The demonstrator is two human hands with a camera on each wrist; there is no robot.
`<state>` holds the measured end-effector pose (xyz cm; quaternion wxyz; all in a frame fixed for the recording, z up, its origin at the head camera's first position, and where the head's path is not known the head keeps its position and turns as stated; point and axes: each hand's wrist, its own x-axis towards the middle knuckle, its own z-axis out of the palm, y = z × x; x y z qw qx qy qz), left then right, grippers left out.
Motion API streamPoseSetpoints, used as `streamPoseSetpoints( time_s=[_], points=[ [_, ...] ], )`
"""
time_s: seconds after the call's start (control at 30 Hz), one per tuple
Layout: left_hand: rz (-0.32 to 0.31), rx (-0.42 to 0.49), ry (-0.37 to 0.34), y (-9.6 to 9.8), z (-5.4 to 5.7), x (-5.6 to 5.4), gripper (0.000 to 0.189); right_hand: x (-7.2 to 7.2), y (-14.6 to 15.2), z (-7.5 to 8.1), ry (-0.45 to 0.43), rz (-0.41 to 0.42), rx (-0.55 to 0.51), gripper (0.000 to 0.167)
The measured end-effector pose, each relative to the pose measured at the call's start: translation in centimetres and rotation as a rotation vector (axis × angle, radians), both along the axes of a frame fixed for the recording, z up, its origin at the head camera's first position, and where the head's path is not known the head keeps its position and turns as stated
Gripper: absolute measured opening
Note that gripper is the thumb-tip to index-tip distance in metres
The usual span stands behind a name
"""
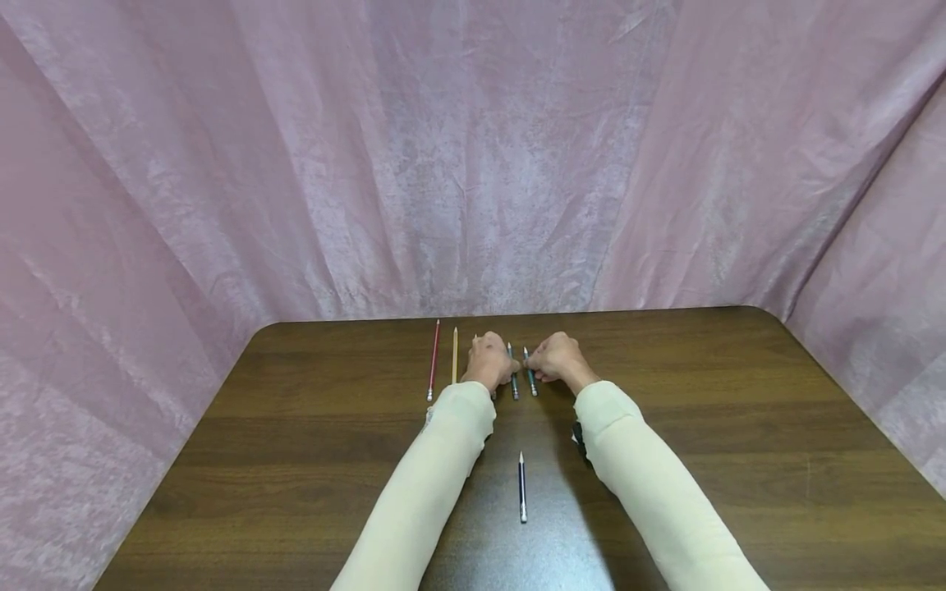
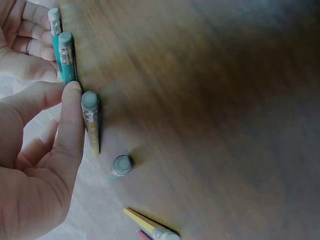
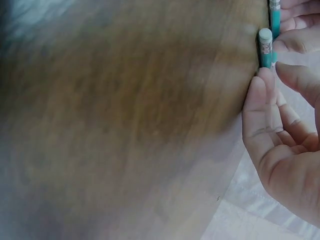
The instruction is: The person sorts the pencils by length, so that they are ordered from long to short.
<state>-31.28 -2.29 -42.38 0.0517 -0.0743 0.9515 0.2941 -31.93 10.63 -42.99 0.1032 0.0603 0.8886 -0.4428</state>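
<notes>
My left hand is over the far middle of the table, its thumb and index fingertip pinching a teal pencil below the eraser end. Just to the right, my right hand pinches a second teal pencil between thumb and fingers. Both pencils lie nearly parallel, a small gap apart, tips toward the far edge. Beside the left hand in its wrist view lie a yellow-brown pencil and another pencil, showing mostly its grey eraser; the hand largely hides these two in the head view.
Farther left in the row lie a red pencil and a yellow pencil, tips pointing away. Nearer, between the forearms, is a dark blue pencil. Pink curtains hang behind the brown wooden table.
</notes>
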Motion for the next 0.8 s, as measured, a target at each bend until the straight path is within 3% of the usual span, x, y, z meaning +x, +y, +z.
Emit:
streamPoseSetpoints(
  time_s=[0.5,0.8],
  points=[
    [0.001,0.038,0.006,0.0,0.1,0.2,0.021,3.6,3.3,1.0,0.014,0.170,-0.005,0.014],
    [-0.005,0.075,-0.007,-0.6,0.4,0.3,0.025,7.1,3.9,1.7,-0.015,0.315,-0.073,0.014]
  ],
)
